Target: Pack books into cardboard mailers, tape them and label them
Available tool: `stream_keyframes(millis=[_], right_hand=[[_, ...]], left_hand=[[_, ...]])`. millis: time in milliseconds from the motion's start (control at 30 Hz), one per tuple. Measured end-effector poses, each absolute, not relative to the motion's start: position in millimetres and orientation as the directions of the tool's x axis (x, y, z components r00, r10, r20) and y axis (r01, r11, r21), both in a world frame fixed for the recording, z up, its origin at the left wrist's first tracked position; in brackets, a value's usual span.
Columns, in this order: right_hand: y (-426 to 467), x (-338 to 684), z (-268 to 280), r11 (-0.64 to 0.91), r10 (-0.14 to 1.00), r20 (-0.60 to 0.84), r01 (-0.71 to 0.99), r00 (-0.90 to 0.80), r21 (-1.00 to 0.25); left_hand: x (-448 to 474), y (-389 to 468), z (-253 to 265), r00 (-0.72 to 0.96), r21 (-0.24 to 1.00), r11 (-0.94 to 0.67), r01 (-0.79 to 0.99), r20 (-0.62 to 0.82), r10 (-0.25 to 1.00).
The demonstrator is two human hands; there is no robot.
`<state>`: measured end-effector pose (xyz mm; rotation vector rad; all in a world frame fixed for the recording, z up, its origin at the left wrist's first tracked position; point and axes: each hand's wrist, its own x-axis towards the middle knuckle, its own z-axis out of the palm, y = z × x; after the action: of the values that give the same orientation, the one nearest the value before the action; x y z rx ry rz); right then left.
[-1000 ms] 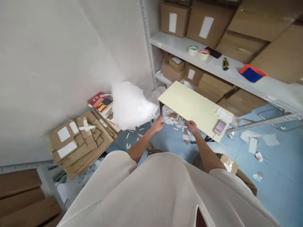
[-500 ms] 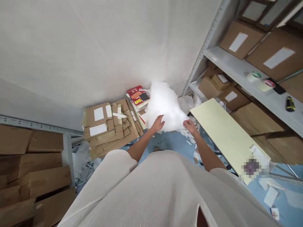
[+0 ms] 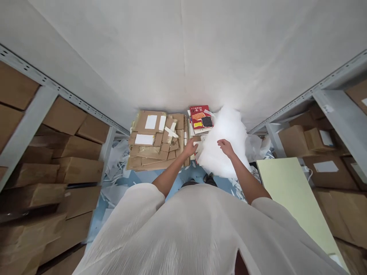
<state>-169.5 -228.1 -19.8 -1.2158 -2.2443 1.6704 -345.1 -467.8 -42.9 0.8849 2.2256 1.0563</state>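
Observation:
My left hand (image 3: 190, 148) is between the flattened cardboard stack (image 3: 156, 149) and a bulky white heap that looks like foam packing sheets (image 3: 229, 130). Its fingers are loosely bent and apart, and nothing shows in them. Over the white heap is my right hand (image 3: 225, 146), its fingers pointing left with a gap from the thumb; I cannot tell whether it touches the sheets. Behind my hands, a red book (image 3: 201, 117) with a picture cover lies on other books against the wall. A strip of pale tape or paper rests near its right edge.
Shelving with cardboard boxes stands on the left (image 3: 77, 164) and right (image 3: 321, 141). A pale yellow-green board (image 3: 289, 198) leans or lies at the right. White scraps and clear plastic (image 3: 116, 160) litter the blue floor (image 3: 100, 217). A pale wall (image 3: 183, 57) closes the far side.
My view has turned left, so the stack, books and white heap sit further right. My right hand has come from the heap's right edge to over its middle, nearer my left hand.

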Motion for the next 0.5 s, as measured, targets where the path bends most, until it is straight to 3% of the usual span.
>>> stream_keyframes(millis=[133, 300, 500], right_hand=[[-200.5, -225.7, -22.1, 0.177, 0.589, -0.309, 0.493, -0.746, -0.852], [-165.1, -295.6, -29.7, 0.274, 0.492, -0.273, 0.445, -0.827, -0.853], [-147.8, -351.6, -53.2, 0.325, 0.429, -0.365, 0.519, -0.826, -0.791]], left_hand=[[-370.2, -447.8, -38.6, -0.735, 0.81, 0.524, 0.262, -0.184, 0.652], [-404.5, -410.1, -36.2, -0.813, 0.782, 0.619, 0.079, -0.309, 0.494], [-428.1, -377.1, -50.8, -0.861, 0.757, 0.652, -0.039, -0.357, 0.363]])
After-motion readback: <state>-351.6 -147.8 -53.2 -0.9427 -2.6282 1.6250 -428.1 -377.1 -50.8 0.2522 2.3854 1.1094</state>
